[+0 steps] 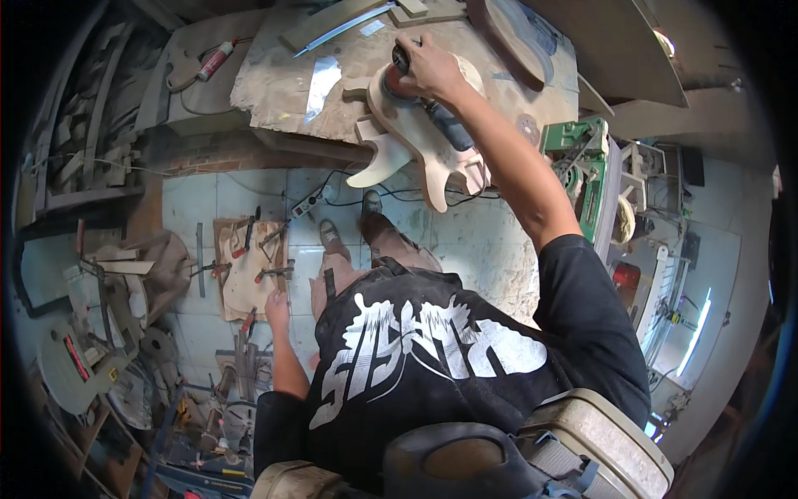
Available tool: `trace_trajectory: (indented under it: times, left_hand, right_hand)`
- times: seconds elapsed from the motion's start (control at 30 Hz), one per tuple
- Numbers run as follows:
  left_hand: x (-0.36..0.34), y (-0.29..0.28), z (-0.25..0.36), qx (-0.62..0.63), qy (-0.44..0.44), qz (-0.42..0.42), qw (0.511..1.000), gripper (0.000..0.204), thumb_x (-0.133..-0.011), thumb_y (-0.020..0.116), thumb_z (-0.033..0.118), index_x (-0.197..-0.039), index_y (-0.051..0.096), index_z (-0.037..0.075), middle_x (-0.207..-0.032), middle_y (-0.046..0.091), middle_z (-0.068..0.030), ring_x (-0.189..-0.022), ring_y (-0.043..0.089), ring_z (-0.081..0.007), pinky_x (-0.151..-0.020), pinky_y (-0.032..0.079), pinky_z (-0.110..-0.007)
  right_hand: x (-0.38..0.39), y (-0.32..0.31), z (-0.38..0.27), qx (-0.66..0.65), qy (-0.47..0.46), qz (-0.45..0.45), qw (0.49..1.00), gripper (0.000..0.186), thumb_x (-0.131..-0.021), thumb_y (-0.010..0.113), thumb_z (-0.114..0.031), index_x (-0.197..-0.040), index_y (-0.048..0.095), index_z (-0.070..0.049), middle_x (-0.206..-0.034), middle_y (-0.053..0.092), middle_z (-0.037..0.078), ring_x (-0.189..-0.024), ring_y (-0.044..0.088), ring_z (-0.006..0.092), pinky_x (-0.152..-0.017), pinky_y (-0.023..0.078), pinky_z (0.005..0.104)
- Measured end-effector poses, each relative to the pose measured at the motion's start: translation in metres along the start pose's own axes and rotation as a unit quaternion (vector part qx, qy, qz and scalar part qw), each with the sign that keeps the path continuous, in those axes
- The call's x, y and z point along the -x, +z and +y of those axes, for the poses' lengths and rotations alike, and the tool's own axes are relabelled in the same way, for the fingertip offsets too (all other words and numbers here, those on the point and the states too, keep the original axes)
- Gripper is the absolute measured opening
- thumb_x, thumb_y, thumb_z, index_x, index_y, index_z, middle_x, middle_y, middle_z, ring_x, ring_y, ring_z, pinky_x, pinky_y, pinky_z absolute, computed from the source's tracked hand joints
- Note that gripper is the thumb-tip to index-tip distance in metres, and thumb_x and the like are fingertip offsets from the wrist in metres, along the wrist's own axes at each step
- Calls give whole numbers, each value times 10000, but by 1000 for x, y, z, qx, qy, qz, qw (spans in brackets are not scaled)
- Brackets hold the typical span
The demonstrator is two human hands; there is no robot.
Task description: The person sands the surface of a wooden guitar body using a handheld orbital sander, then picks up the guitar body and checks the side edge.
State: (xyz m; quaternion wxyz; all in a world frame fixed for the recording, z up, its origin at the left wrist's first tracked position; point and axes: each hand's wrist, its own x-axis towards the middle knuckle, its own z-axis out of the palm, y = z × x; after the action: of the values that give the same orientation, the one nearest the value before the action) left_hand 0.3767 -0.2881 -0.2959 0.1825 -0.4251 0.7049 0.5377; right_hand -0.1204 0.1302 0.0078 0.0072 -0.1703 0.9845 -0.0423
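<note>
My right hand (pixel 426 65) grips the black handle of a power sander (pixel 450 125), whose head sits on a pale, curved wooden guitar body (pixel 384 112) at the edge of the worn workbench (pixel 270 90). Another cut wooden piece (pixel 378 166) shows beside it, partly under it. My left hand (pixel 276 309) hangs low at my left side with fingers loosely bent and apart, holding nothing that I can see. Behind it in the view, a clamped wooden piece (pixel 249 274) lies low down near the floor.
A dark curved body (pixel 503 41) lies at the bench's back right. A green machine (pixel 590 158) stands to the right. A power strip (pixel 309 202) and cables lie on the tiled floor (pixel 191 200) near my feet. Tools and offcuts (pixel 116 274) crowd the left; a red-white tube (pixel 214 60) sits farther back.
</note>
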Motion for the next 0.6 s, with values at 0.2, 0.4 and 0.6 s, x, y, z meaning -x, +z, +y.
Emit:
trace_trajectory:
  times: [0.2, 0.4, 0.6]
  left_hand:
    - [2, -4, -2, -118, -77, -14, 990, 533, -946, 674, 196, -1395, 621, -87, -1121, 747, -220, -838, 731, -222, -765, 590, -334]
    - [-43, -9, 41, -108, 10, -64, 992, 559, -936, 690, 210, -1404, 620, -87, -1106, 737, -199, -897, 726, -230, -828, 593, -354]
    - [-76, 0, 109, -111, 69, -85, 988, 524, -977, 682, 214, -1405, 605, -79, -1055, 739, -133, -880, 722, -186, -789, 579, -332]
  right_hand:
    - [106, -4, -20, -41, -8, -20, 999, 732, -752, 839, -203, -1409, 515, -195, -1241, 551, 271, -904, 715, 503, -773, 610, 585]
    - [216, -21, -27, -50, 128, -41, 990, 764, -709, 861, -134, -1389, 519, -206, -1232, 545, 244, -970, 685, 480, -765, 615, 551]
    - [282, -12, -46, -58, 128, -97, 985, 782, -690, 858, -111, -1387, 519, -209, -1253, 528, 217, -1011, 674, 470, -796, 611, 554]
